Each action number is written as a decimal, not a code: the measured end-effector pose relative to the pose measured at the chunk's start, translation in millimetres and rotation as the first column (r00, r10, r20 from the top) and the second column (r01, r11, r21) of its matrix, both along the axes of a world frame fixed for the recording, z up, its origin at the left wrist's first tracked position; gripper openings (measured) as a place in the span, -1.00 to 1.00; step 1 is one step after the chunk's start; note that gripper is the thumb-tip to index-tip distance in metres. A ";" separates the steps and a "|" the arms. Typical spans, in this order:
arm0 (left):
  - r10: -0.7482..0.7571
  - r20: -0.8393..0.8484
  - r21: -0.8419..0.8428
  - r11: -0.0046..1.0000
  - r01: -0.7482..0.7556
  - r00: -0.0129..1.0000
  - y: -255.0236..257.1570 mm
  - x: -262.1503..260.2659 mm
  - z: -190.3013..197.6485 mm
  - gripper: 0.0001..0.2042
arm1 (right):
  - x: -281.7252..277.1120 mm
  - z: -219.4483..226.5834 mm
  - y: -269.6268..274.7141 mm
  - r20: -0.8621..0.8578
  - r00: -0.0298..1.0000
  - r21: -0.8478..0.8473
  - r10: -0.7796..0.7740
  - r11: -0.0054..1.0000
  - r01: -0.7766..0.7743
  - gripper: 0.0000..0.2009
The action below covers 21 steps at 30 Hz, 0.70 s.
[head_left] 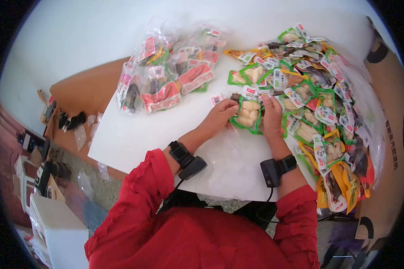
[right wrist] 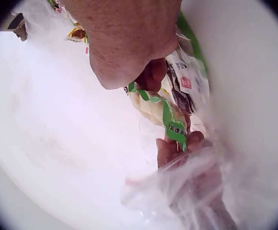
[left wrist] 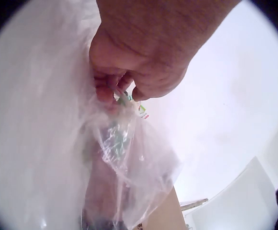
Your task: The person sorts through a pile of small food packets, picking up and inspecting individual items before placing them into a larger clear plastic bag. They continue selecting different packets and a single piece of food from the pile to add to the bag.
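At the bottom of the head view my red sleeves [head_left: 202,233] fill the frame, each wrist carrying a black strapped camera. Just above them, a clear thin plastic bag [head_left: 231,166] lies on the white rectangular table [head_left: 121,134]; the same film drapes below my fingers in both wrist views.

Centre frame, both hands meet on one green-edged vacuum-sealed snack pouch with pale contents [head_left: 248,114].
- Left hand [head_left: 220,115]: fingers curled, pinching the pouch's left edge together with a fold of the clear film.
- Right hand [head_left: 272,117]: laid along the pouch's right edge; the right wrist view shows the thumb and fingers closed on the green seam.

Handling, as I judge it: the pouch is light, and its lumpy vacuum-packed middle is fairly firm. The glossy film is likely slippery. The flat sealed border is the best place to take hold; squeezing the middle risks deforming the contents. The clear bag is limp and gives no support of its own.

To the right, running from centre to lower right, a large heap of loose green, yellow and dark sealed snack pouches with white labels [head_left: 327,116] spreads over the table edge. In the upper centre, farther off, sit several filled clear bags of assorted snacks with red labels [head_left: 166,76].
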<state>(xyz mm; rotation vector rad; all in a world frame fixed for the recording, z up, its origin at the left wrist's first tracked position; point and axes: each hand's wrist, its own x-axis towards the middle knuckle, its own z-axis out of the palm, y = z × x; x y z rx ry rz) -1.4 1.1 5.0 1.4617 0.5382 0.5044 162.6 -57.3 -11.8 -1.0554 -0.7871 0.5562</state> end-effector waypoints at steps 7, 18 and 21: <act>-0.054 0.032 0.114 0.992 0.050 0.998 9.2 -23.5 22.1 -0.85 | 4.6 -5.6 4.0 -0.036 0.998 -0.046 -0.046 0.998 0.044 -0.76; 0.109 -0.296 0.854 0.475 0.212 0.949 -11.1 -35.6 37.8 -0.85 | 6.4 1.9 0.8 -0.128 0.992 -0.029 0.014 0.999 -0.018 -0.81; 0.077 -0.223 0.875 0.454 0.165 0.972 -8.1 -25.4 34.7 -0.89 | 6.1 7.3 -1.8 -0.165 0.986 0.017 -0.010 1.000 0.012 -0.81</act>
